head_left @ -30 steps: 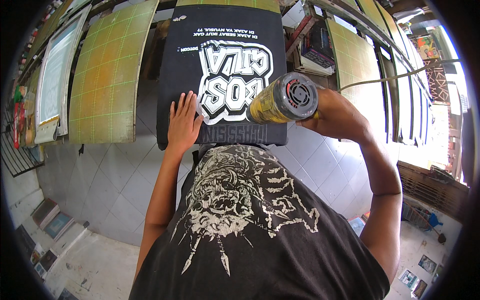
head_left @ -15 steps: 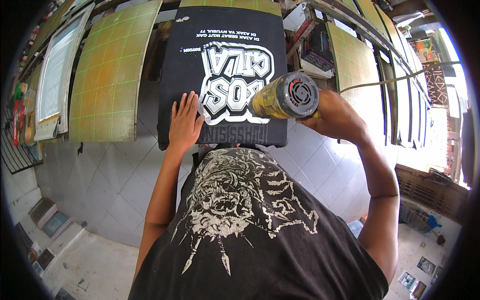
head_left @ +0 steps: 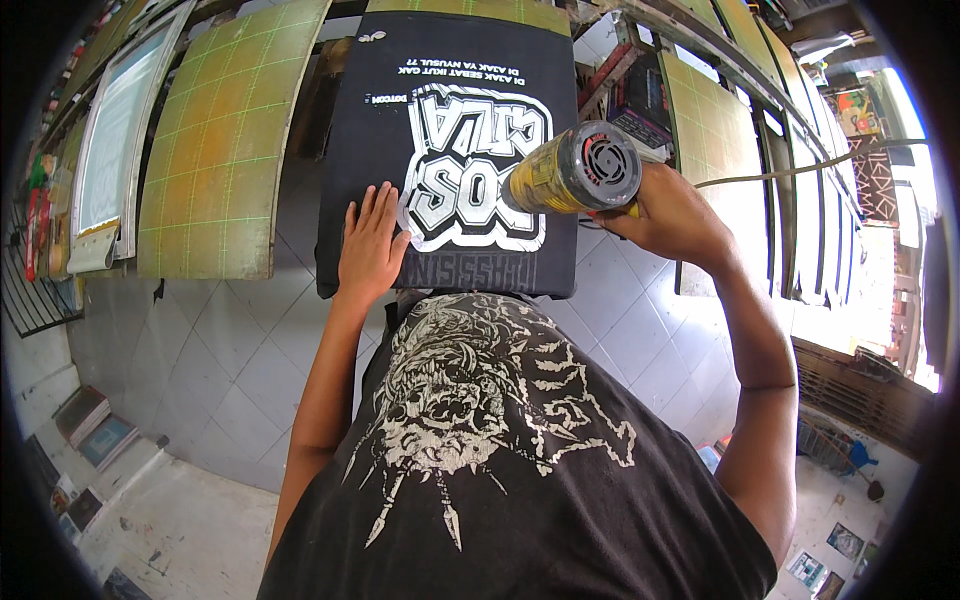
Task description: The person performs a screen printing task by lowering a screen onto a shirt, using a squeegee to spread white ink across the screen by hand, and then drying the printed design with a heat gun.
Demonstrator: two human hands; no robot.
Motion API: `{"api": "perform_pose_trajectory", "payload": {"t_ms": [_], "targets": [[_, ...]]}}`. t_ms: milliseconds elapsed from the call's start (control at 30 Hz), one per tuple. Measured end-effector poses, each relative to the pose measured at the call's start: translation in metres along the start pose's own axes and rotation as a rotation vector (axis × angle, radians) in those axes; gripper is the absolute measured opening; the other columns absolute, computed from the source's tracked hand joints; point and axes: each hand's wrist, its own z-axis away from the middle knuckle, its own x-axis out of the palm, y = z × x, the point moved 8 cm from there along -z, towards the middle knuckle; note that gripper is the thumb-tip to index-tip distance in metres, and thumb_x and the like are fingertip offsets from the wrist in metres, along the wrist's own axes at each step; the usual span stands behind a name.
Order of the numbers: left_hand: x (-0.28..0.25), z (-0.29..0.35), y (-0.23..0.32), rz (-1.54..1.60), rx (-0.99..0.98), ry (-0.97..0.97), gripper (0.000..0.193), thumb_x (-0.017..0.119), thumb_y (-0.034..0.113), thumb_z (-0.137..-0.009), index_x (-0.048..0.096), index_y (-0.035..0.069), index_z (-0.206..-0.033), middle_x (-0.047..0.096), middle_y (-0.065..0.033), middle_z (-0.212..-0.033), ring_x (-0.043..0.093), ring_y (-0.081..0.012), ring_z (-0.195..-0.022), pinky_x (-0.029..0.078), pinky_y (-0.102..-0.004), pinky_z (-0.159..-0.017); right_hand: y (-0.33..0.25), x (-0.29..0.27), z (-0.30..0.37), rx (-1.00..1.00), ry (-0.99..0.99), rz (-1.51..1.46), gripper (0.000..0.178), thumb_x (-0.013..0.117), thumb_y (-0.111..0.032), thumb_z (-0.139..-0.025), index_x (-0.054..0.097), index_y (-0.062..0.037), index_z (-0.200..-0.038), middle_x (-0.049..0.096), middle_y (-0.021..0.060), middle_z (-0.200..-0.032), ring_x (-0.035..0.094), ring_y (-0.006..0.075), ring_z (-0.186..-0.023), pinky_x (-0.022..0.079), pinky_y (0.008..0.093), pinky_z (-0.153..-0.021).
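Note:
A black cloth with a bold white print (head_left: 455,190) lies stretched flat over a board in front of me. My left hand (head_left: 373,240) rests on the cloth at the print's left edge, palm down with its fingers stretched out. In my right hand (head_left: 672,222) is a yellow and black heat gun (head_left: 575,178), gripped by its handle. Its round vented back faces up, and its nozzle end points down and left over the right part of the print. The nozzle tip itself is hidden behind the body.
Yellow-green boards (head_left: 215,140) stand to the left and another board (head_left: 712,150) to the right. A framed screen (head_left: 115,150) sits at the far left. From the heat gun a cord (head_left: 790,175) runs off to the right. Dark boxes (head_left: 640,100) lie beyond the cloth's right edge.
The heat gun and my right hand have shifted slightly away from me, up the print. My left hand stays in place on the cloth.

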Motion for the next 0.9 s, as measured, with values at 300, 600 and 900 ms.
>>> {"api": "perform_pose_trajectory", "payload": {"t_ms": [300, 600, 900], "targets": [[-0.004, -0.001, 0.001, 0.002, -0.006, 0.015, 0.063, 0.052, 0.031, -0.099, 0.037, -0.001, -0.151, 0.039, -0.0180, -0.157, 0.031, -0.0368, -0.148, 0.022, -0.0549, -0.120, 0.000, -0.001, -0.010, -0.024, -0.036, 0.064, 0.031, 0.076, -0.025, -0.083, 0.070, -0.0060, -0.108, 0.071, 0.0198, -0.097, 0.066, 0.0396, -0.096, 0.051, 0.0484, -0.086], [-0.006, -0.003, 0.002, 0.002, -0.017, 0.013, 0.063, 0.051, 0.032, -0.100, 0.037, -0.001, -0.151, 0.039, -0.0185, -0.157, 0.032, -0.0373, -0.148, 0.021, -0.0545, -0.120, 0.000, -0.014, -0.029, -0.009, -0.026, 0.039, 0.030, 0.075, -0.024, -0.081, 0.071, -0.0024, -0.102, 0.071, 0.0221, -0.093, 0.066, 0.0415, -0.090, 0.052, 0.0487, -0.081], [-0.007, -0.005, 0.003, 0.004, -0.037, -0.005, 0.063, 0.050, 0.033, -0.100, 0.037, -0.001, -0.151, 0.039, -0.0180, -0.157, 0.032, -0.0367, -0.148, 0.021, -0.0538, -0.121, 0.012, -0.024, -0.050, -0.051, 0.046, 0.078, 0.028, 0.075, -0.024, -0.082, 0.072, -0.0037, -0.101, 0.071, 0.0221, -0.091, 0.067, 0.0408, -0.089, 0.052, 0.0478, -0.080]]}}
